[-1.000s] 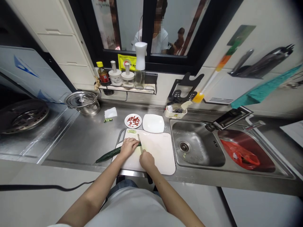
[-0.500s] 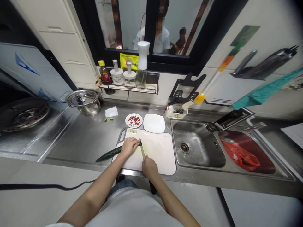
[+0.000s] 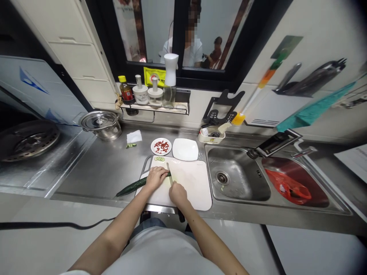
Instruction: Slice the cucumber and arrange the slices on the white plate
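Note:
A long dark green cucumber [image 3: 131, 188] lies slantwise across the left edge of the white cutting board [image 3: 196, 187]. My left hand [image 3: 156, 178] is closed over it near its right end, fingers pressing it down. In my right hand [image 3: 178, 194] is the handle of a knife [image 3: 169, 173], whose narrow blade points away from me and stands at the cucumber's right end. Whether the blade has entered the cucumber I cannot tell. Several thin cucumber slices [image 3: 159, 159] lie in a row at the board's upper left corner.
Behind the board stand a plate of chopped red pieces [image 3: 161, 146] and a bare white plate [image 3: 185, 149]. Right of it is a steel sink [image 3: 237, 175] with a red bag [image 3: 289, 189] in its far basin. A lidded pot [image 3: 101, 125] and a white tissue [image 3: 134, 136] are at left.
My right hand and the knife have moved slightly forward and left, so more blade reaches past the cucumber. My left hand still holds the cucumber. The view has shifted a little.

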### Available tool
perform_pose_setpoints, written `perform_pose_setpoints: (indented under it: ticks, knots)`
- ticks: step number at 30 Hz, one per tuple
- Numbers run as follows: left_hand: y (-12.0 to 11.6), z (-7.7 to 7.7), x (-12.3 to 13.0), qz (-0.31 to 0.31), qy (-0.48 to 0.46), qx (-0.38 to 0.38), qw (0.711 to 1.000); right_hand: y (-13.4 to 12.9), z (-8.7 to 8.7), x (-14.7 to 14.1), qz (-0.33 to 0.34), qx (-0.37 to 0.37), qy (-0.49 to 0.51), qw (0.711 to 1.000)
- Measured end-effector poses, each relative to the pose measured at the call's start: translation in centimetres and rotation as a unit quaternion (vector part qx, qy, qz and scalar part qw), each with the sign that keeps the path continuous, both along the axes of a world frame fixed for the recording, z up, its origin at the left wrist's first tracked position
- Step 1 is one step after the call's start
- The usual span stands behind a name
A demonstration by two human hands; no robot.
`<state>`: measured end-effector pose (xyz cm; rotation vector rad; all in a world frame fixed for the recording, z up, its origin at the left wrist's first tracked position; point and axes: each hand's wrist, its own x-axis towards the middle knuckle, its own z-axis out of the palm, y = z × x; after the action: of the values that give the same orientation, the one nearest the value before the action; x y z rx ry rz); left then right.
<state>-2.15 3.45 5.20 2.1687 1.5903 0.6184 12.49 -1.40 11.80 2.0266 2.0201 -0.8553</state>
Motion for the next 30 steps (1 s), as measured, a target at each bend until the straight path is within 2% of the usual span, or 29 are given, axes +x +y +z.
perform_pose_setpoints:
  ticks: [16, 24, 30]
  knots:
    - [0.0, -0.2, 0.0, 0.0, 0.0, 0.009, 1.0, -3.1, -1.3, 1.3, -0.003, -0.007, -0.008, 1.0]
    - [-0.1, 0.2, 0.1, 0.006, 0.0, 0.002, 1.0, -4.1, -1.2, 1.9, 0.005, -0.005, -0.02, 1.0]
    - [-0.1, 0.6, 0.3, 0.014, 0.01, -0.005, 1.0, -3.9, 0.1, 3.2, 0.027, -0.016, -0.013, 0.999]
